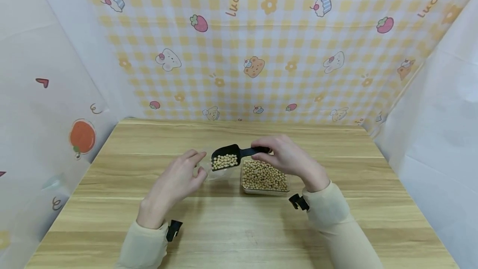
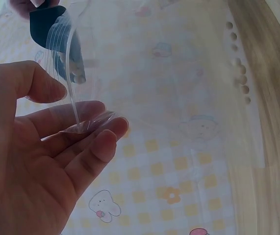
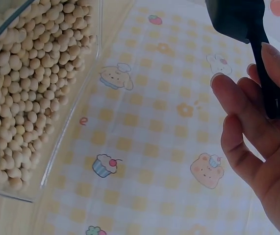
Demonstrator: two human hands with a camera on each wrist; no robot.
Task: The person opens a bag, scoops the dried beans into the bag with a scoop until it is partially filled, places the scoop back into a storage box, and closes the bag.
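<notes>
A black scoop [image 1: 245,152] holding pale soybeans [image 1: 224,161] is gripped by its handle in my right hand [image 1: 289,159]. My left hand [image 1: 173,184] pinches the mouth of a clear zip bag [image 2: 179,93] between its fingers. In the left wrist view, the tip of the scoop lies at the bag's opening, seen through the clear film. Several loose beans [image 2: 242,80] lie in a row toward the bag's far end. Beneath the right hand stands a clear box [image 1: 266,193] filled with soybeans, also large in the right wrist view.
The wooden table [image 1: 239,231] carries the box, right of the bag. A yellow checked cloth [image 1: 231,45] with cartoon prints hangs behind the table. White sheets [image 1: 437,111] hang at both sides.
</notes>
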